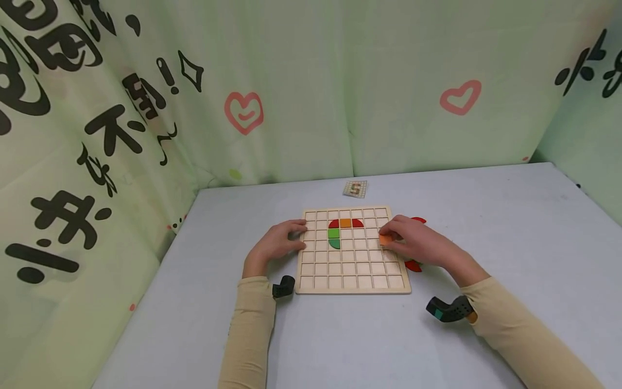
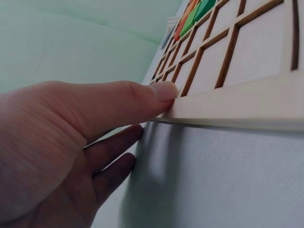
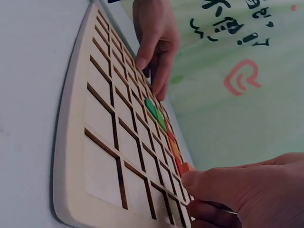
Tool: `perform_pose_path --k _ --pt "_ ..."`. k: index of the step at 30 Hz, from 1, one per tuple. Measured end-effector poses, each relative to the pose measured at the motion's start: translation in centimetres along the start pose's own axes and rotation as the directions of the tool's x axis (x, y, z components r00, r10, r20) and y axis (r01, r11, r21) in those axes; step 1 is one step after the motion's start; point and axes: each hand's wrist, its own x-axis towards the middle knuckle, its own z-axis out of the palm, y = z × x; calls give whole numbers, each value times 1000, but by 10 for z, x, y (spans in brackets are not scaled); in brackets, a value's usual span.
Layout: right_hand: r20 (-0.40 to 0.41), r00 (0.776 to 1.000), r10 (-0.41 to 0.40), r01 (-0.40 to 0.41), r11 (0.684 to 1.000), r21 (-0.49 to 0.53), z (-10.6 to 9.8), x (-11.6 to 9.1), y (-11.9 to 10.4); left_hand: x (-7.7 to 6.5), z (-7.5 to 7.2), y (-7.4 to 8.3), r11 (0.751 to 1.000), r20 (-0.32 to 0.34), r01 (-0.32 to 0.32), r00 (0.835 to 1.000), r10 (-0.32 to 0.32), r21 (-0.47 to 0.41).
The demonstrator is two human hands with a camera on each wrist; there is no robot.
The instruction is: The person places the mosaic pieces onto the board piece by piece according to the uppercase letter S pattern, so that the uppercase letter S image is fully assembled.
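Note:
A wooden grid board (image 1: 355, 282) lies on the table. In its cells sit two red quarter-round pieces, an orange square (image 1: 345, 223) between them, a light green square (image 1: 333, 233) and a dark green quarter-round piece (image 1: 335, 243). My right hand (image 1: 421, 240) pinches an orange square tile (image 1: 385, 239) above the board's right side; the tile also shows in the right wrist view (image 3: 187, 166). At the left edge, my left hand (image 1: 276, 242) touches the board with thumb and fingertips, fingers spread. Its thumb (image 2: 128, 97) presses on the rim in the left wrist view.
Red pieces (image 1: 413, 266) lie on the table beyond the board's right edge, partly hidden by my right hand. A small card with a grid pattern (image 1: 356, 188) lies behind the board. A light green printed curtain (image 1: 301, 70) hangs behind and beside the white table (image 1: 355, 346).

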Motion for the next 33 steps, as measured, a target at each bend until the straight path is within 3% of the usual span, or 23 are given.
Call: perform_pose_path --k 8,17,33 --pt "69 994 -83 87 995 -49 15 24 -17 -2 1 -1 1000 -6 3 1000 -3 -4" --pt "66 987 -149 155 983 -99 24 43 -30 -1 1 -2 1000 -4 0 1000 0 -9" --pt "69 989 -131 137 986 -92 30 57 -40 -1 0 -1 1000 -11 8 1000 -9 -13"
